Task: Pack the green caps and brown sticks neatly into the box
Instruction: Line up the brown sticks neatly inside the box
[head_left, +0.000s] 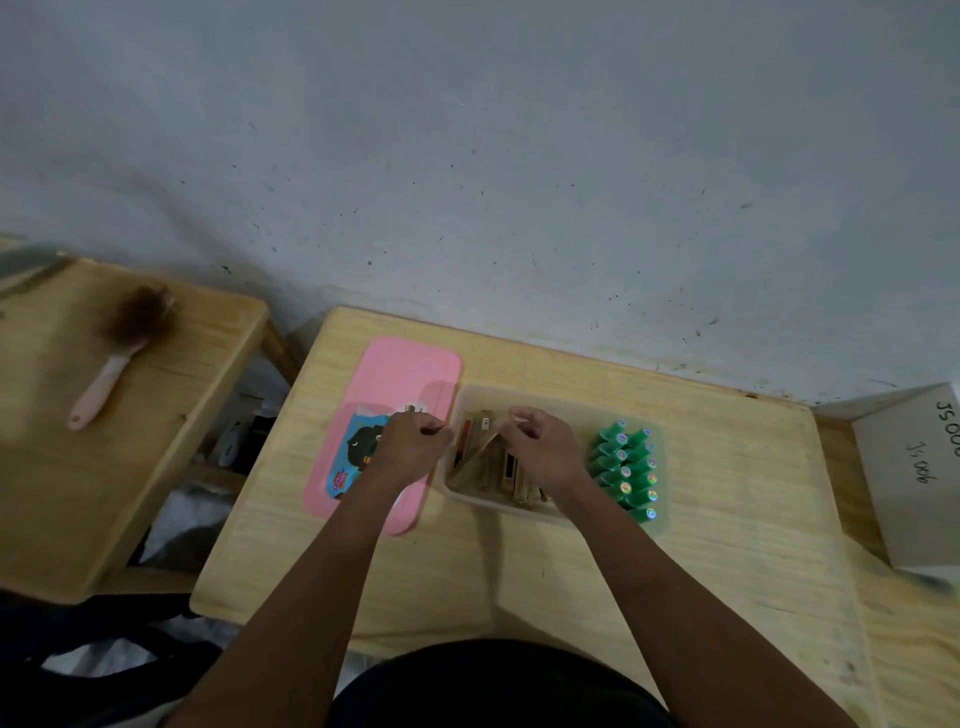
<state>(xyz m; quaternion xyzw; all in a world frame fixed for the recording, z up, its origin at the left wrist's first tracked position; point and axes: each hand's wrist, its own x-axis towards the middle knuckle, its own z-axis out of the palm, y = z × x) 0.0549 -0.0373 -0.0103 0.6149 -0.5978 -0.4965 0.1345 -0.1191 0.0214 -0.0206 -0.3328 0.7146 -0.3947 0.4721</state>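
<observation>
Head view: pink lid (400, 374) parked on tabletop (519, 582); my left grip (415, 447) curled beside box (540, 400), hold unclear; brown sticks (511, 470) inside, some tilted, likely awaiting straightening; right grip (545, 452) curled over them, hold unclear; green caps (626, 470) rowed at box's right end.

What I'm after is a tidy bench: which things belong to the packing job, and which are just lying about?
Job in hand: clear box, brown sticks, green caps, pink lid (probably the box's), left hand, right hand.
Lying about: brush, cardboard box, side table.
</observation>
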